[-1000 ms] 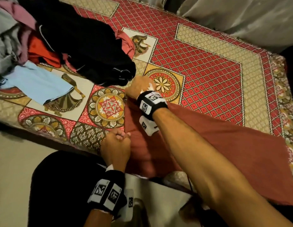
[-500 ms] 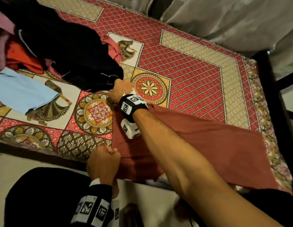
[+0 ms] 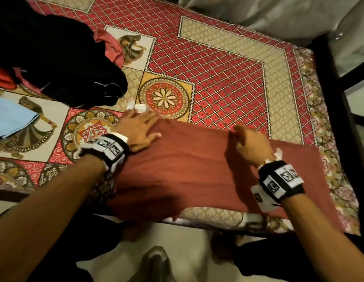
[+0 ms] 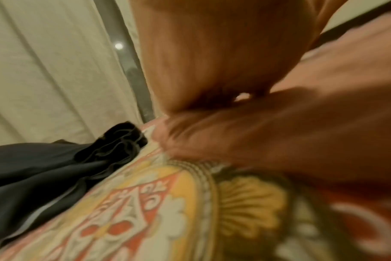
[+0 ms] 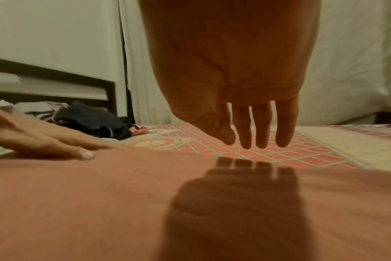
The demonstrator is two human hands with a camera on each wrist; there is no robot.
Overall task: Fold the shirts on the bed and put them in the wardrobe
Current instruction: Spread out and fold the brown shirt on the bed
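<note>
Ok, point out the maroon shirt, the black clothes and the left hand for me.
maroon shirt (image 3: 197, 169): head view, middle of the flat cloth.
black clothes (image 3: 61, 64): head view, middle of the heap.
left hand (image 3: 139, 129): head view, back of the hand.

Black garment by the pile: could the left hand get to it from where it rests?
Probably yes. The left hand lies flat on the maroon shirt's corner, and only bare bedsheet separates it from the black garment.

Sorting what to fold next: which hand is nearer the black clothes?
Left. The left hand lies flat on the maroon shirt, just beside the black clothes; the right hand hovers farther right.
</note>
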